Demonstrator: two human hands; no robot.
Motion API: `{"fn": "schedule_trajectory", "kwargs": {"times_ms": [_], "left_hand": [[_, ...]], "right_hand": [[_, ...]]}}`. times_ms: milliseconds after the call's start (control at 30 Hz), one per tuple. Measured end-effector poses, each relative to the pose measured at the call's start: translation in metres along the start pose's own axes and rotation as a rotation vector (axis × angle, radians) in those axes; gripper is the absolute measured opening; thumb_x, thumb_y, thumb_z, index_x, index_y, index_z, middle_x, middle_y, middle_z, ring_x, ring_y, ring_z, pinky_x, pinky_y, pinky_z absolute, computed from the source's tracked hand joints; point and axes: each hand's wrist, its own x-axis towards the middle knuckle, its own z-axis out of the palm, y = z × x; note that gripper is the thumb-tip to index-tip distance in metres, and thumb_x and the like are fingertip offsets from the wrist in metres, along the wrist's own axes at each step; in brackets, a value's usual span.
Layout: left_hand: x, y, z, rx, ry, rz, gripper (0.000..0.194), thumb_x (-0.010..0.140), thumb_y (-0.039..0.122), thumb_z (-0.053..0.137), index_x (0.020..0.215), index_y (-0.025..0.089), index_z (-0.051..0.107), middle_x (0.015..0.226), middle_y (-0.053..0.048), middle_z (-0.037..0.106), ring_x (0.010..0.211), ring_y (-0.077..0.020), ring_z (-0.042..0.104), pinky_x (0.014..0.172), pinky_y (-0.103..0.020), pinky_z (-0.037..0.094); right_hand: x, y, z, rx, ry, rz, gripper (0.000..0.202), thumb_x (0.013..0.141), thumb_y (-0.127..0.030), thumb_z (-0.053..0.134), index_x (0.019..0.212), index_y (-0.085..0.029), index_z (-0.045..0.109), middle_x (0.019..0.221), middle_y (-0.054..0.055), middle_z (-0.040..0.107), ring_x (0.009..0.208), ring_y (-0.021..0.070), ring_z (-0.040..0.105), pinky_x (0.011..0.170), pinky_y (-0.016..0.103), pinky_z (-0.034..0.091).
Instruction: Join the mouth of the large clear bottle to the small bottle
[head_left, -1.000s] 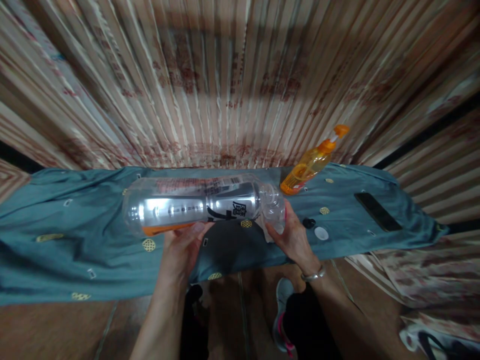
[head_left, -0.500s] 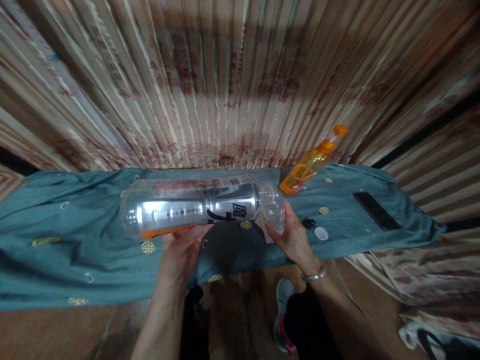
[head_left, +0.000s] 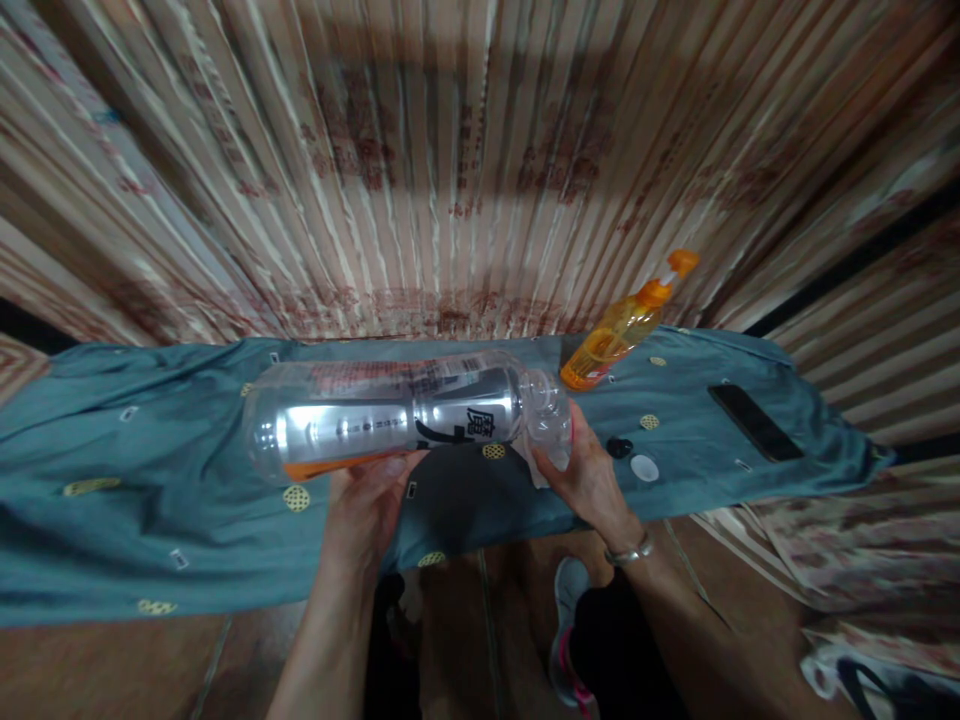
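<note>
A large clear plastic bottle (head_left: 390, 410) with a silver and orange label lies sideways above the cloth-covered table, its neck end to the right. My left hand (head_left: 371, 490) supports it from below near the middle, fingers mostly hidden behind it. At the right end, my right hand (head_left: 581, 465) is closed around a small clear plastic piece (head_left: 549, 425) that meets the bottle's neck; its exact form is hard to make out. Something pale, like a tissue, shows under that hand.
An orange pump bottle (head_left: 611, 340) stands at the back right. A black cap-like item (head_left: 619, 447), a white disc (head_left: 643, 468) and a black phone (head_left: 754, 422) lie on the teal cloth (head_left: 165, 450). Pleated curtains (head_left: 450, 180) hang behind.
</note>
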Motion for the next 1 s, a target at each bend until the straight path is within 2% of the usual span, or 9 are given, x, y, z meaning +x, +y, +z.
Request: {"fn": "schedule_trajectory", "kwargs": {"times_ms": [233,433,700,867,1000], "left_hand": [[0.0004,-0.0003,0.0017,0.005,-0.005,0.001,0.043,0.045,0.043,0.105,0.073,0.026,0.077,0.070,-0.002,0.078,0.067,-0.0287,0.077,0.092,-0.060,0.065],[0.0002,-0.0012,0.0033,0.002,-0.018,-0.016,0.048,0.046,0.046,0.104,0.083,0.026,0.080,0.067,-0.004,0.076,0.088,-0.0365,0.080,0.092,-0.059,0.066],[-0.0001,0.0013,0.0062,-0.006,0.015,-0.015,0.055,0.042,0.043,0.106,0.087,0.027,0.079,0.072,-0.001,0.078,0.081,-0.0327,0.080,0.093,-0.059,0.066],[0.0009,-0.0005,0.0035,-0.017,0.002,-0.020,0.055,0.044,0.042,0.105,0.091,0.028,0.081,0.083,-0.004,0.081,0.098,-0.0372,0.080,0.092,-0.056,0.066],[0.0021,-0.0014,0.0018,-0.015,0.017,-0.010,0.054,0.043,0.041,0.105,0.089,0.029,0.080,0.079,-0.001,0.080,0.094,-0.0345,0.080,0.091,-0.054,0.067]], "right_hand": [[0.0013,-0.0022,-0.0008,0.001,0.006,0.000,0.077,0.096,-0.046,0.065,0.162,-0.022,0.035,0.150,0.019,0.065,0.136,0.0380,0.067,0.109,0.061,0.060],[-0.0014,0.0009,0.0026,-0.023,0.027,-0.005,0.081,0.097,-0.047,0.065,0.164,-0.019,0.031,0.151,0.021,0.064,0.138,0.0383,0.066,0.109,0.060,0.061],[-0.0003,-0.0008,0.0013,-0.009,0.013,-0.001,0.079,0.098,-0.048,0.065,0.164,-0.020,0.033,0.151,0.020,0.064,0.137,0.0375,0.066,0.109,0.060,0.061],[-0.0008,0.0005,0.0019,0.000,0.018,-0.003,0.080,0.097,-0.048,0.065,0.165,-0.024,0.031,0.152,0.017,0.064,0.139,0.0372,0.065,0.110,0.060,0.060],[-0.0014,0.0014,0.0023,-0.004,0.019,-0.003,0.082,0.096,-0.048,0.066,0.165,-0.021,0.030,0.152,0.020,0.064,0.139,0.0384,0.065,0.109,0.060,0.060]]}}
